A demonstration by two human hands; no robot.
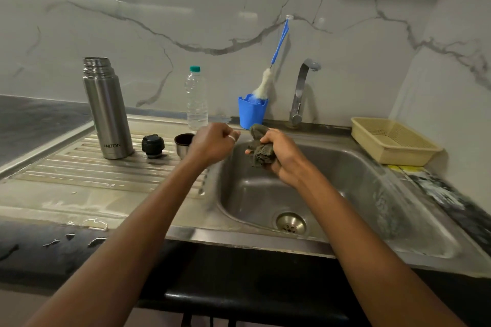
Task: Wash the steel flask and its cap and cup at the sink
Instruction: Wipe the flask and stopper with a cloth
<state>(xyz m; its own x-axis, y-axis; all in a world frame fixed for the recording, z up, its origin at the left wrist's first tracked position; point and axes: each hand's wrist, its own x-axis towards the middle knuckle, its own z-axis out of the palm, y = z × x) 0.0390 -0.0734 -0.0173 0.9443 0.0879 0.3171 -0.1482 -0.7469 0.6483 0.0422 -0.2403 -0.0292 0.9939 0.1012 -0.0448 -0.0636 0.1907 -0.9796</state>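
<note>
I read the cup (182, 144) just at nine o'clock of the curled, empty left hand (212, 144), while the right hand (283, 163) grips the scrubber (261, 152).

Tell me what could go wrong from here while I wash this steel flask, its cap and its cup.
The curled left hand hovers beside the small steel cup with the dark inside, at the basin's edge; a bump could knock it into the steel sink. The tall uncapped steel flask stands on the wet ribbed drainboard and might tip if nudged.
</note>
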